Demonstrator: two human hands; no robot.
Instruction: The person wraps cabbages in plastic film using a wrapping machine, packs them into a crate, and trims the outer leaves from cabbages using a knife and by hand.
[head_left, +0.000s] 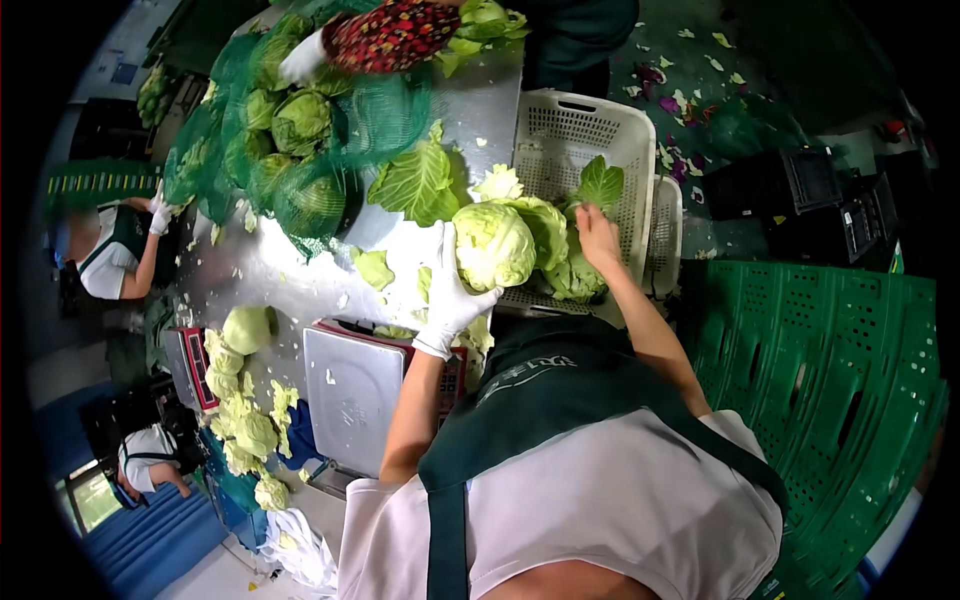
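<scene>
1. Apron (540, 385) is covering the wearer's front, presumably keeping scraps off the shirt (620, 490).
2. Beside the left forearm, a scale (350, 390) is lying flat, probably placed there for easy reach.
3. The gloved left hand (455, 308) is cupping the cabbage (495, 245), fingers spreading wide around its side, thumb underneath, seemingly to stop the round head rolling.
4. The cabbage is resting between both hands, by the basket's (648, 140) left edge; an outer leaf (543, 235) is folding away from it.
5. The bare right hand (598, 240) is reaching over the basket, fingers curling beside a green leaf (601, 184); I cannot tell whether they are gripping it.
6. The basket is standing against the worktop (480, 110), its walls containing loose leaves.
7. Beyond, a net (390, 120) is gathering more heads (302, 122) together, likely keeping them from scattering; another person's gloved hand (303, 60) is touching it.
</scene>
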